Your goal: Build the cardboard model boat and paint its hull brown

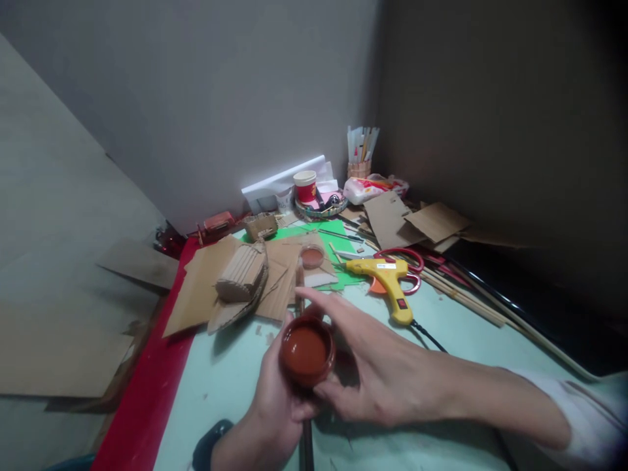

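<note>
My left hand cradles a small round jar of reddish-brown paint from the left and below. Around its right side curves my right hand, with the thumb against the jar's lower edge and the index finger stretched past the far side. A paintbrush with a dark handle passes beneath the jar, its brown-tinged tip pointing away; which hand grips it is hidden. Just beyond lies a round lid, brown inside. To the left stands a curved corrugated cardboard piece on flat cardboard sheets.
Right of the hands lie a yellow glue gun with its cord, red-handled scissors, wooden sticks and a black flat panel. Behind are a red paper cup, a stick holder and cardboard scraps, near the walls.
</note>
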`<state>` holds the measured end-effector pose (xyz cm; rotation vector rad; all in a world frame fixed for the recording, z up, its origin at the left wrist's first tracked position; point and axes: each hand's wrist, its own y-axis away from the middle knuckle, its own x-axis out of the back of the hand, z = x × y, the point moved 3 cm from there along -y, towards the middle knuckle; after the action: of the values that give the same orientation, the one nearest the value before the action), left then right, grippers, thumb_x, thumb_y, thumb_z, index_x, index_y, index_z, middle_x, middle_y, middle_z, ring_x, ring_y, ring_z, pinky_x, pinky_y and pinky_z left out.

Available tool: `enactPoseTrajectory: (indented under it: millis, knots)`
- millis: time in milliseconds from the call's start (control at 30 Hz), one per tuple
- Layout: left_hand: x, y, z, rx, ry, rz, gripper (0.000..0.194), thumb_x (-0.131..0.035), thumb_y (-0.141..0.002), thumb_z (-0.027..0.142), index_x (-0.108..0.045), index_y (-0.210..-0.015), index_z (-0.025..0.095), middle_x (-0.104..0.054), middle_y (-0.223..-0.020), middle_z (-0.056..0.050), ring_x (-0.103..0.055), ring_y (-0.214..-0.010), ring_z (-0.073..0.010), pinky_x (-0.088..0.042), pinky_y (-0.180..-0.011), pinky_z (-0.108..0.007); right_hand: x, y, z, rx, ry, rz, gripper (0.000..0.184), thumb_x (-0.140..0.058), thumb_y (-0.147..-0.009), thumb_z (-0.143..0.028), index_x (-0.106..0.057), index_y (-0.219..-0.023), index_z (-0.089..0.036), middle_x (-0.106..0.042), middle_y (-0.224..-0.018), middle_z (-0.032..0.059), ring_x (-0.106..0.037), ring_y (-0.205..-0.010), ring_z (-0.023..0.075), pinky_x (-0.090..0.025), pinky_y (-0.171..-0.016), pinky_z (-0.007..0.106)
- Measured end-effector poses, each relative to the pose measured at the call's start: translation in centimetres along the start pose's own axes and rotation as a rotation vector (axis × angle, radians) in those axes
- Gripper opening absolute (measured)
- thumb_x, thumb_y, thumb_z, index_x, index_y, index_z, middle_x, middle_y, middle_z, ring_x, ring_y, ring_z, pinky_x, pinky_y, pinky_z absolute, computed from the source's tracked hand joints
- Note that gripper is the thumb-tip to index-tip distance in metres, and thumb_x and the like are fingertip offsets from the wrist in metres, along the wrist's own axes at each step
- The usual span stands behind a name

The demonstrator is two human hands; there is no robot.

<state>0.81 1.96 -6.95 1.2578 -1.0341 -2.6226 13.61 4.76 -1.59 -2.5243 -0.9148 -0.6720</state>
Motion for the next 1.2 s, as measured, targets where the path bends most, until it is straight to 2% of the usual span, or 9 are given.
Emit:
enactPoseTrajectory:
  millis: [167,233,367,500,700,833,967,1067,1200]
  knots:
    - [0.0,-0.1,0.3,-0.06,-0.14,-0.067,0.048,-0.038,-0.098,0.051,-0.062,-0.08,0.013,-0.062,-0.053,-0.004,-0.048,-0.03,-0.0093,-0.015,-0.026,-0.013,1.9,0.2,0.4,0.016,0.055,0.086,0.088,-0.069,-0.078,-0.029,-0.023,-0.153,-0.019,-0.047,-0.142,0.0165,-0.048,-0.129,0.0309,-0.041,-0.108,0.048]
    - [0.1,-0.1,0.5,-0.118,-0.236,-0.092,0.048,-0.039,-0.098,0.053,-0.062,-0.086,0.013,-0.061,-0.055,-0.003,-0.042,-0.029,-0.0064,-0.012,-0.027,-0.013,2.9,0.3,1.0,0.004,0.094,0.133,0.088,-0.07,-0.079,-0.031,-0.023,-0.153,-0.022,-0.043,-0.146,0.0141,-0.045,-0.133,0.0294,-0.038,-0.111,0.046]
    - [0.1,0.4,1.2,-0.259,-0.232,-0.013,0.036,-0.047,-0.097,0.046,-0.057,-0.078,0.017,-0.039,-0.05,0.008,-0.018,-0.036,-0.0029,-0.014,-0.029,-0.012,4.2,0.1,2.9,-0.021,0.185,0.194,0.084,-0.07,-0.079,-0.031,-0.027,-0.15,-0.022,-0.043,-0.148,0.0131,-0.045,-0.132,0.0289,-0.037,-0.11,0.045]
    - [-0.7,1.4,1.8,-0.383,-0.204,0.018,0.036,-0.047,-0.097,0.042,-0.054,-0.07,0.018,-0.029,-0.05,0.01,-0.01,-0.041,-0.0044,-0.015,-0.03,-0.01,3.7,-0.3,4.7,-0.051,0.217,0.187,0.082,-0.07,-0.077,-0.025,-0.032,-0.148,-0.017,-0.055,-0.13,0.016,-0.054,-0.115,0.0305,-0.045,-0.099,0.047]
    - [-1.4,1.5,1.7,-0.349,-0.181,0.017,0.041,-0.042,-0.099,0.041,-0.054,-0.067,0.018,-0.027,-0.048,0.01,-0.008,-0.041,-0.0041,-0.014,-0.03,-0.009,2.4,-0.8,5.3,-0.027,0.238,0.17,0.077,-0.067,-0.075,-0.021,-0.035,-0.145,-0.017,-0.06,-0.117,0.0128,-0.057,-0.101,0.0288,-0.048,-0.088,0.044]
    - [-1.0,1.1,1.5,-0.333,-0.179,-0.074,0.04,-0.041,-0.099,0.042,-0.055,-0.069,0.019,-0.03,-0.048,0.009,-0.009,-0.039,-0.0034,-0.018,-0.029,-0.009,2.1,-1.5,4.9,0.019,0.261,0.169,0.083,-0.064,-0.074,-0.015,-0.029,-0.148,-0.019,-0.059,-0.118,0.0109,-0.057,-0.101,0.027,-0.047,-0.091,0.042]
    - [-0.3,0.6,1.4,-0.305,-0.197,-0.172,0.037,-0.054,-0.093,0.048,-0.057,-0.07,0.019,-0.032,-0.045,0.009,-0.009,-0.036,-0.002,-0.021,-0.029,-0.01,1.7,-2.1,5.1,-0.006,0.29,0.166,0.079,-0.061,-0.076,-0.014,-0.03,-0.149,-0.017,-0.059,-0.113,0.0126,-0.058,-0.099,0.0275,-0.05,-0.084,0.041]
    - [-0.1,0.3,1.4,-0.296,-0.188,-0.265,0.037,-0.065,-0.085,0.053,-0.06,-0.07,0.019,-0.035,-0.043,0.009,-0.014,-0.034,-0.0013,-0.023,-0.031,-0.01,1.8,-2.3,5.3,-0.03,0.312,0.144,0.085,-0.063,-0.078,-0.017,-0.023,-0.153,-0.013,-0.056,-0.12,0.0178,-0.058,-0.104,0.0303,-0.052,-0.084,0.044]
    - [-0.3,0.0,1.4,-0.29,-0.16,-0.321,0.039,-0.074,-0.078,0.054,-0.065,-0.068,0.018,-0.037,-0.039,0.008,-0.024,-0.032,-0.002,-0.025,-0.034,-0.012,2.9,-1.9,4.6,0.006,0.353,0.137,0.09,-0.069,-0.077,-0.019,-0.022,-0.154,-0.017,-0.044,-0.14,0.0211,-0.048,-0.125,0.0352,-0.048,-0.097,0.051]
